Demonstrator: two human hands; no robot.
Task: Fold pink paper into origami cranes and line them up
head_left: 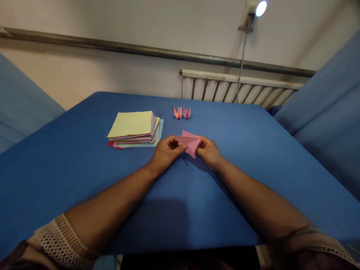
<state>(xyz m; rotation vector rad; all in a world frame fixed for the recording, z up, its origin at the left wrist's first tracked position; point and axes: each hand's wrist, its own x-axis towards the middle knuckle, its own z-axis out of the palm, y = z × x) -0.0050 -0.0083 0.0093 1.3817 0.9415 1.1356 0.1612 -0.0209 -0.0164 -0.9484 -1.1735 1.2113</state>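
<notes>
A partly folded sheet of pink origami paper (pixel 190 142) is held between my two hands above the table's middle. My left hand (pixel 168 152) pinches its left edge, the thumb lying on top of the paper. On the opposite side, my right hand (pixel 209 152) grips the right corner, with some fingers hidden behind the paper. Creases and several pointed flaps show on the sheet. Farther back stand two small folded paper figures with upright points, an orange-pink one (pixel 177 113) and a pink one (pixel 187 113).
A thick stack of coloured paper (pixel 131 125), pale yellow on top, lies left of my hands. Blue cloth covers the table (pixel 239 131). Behind it are a radiator (pixel 219 87), a metal pipe (pixel 140 50) and a lit lamp (pixel 261 8) with a hanging cord. Blue curtains (pixel 323 86) flank both sides.
</notes>
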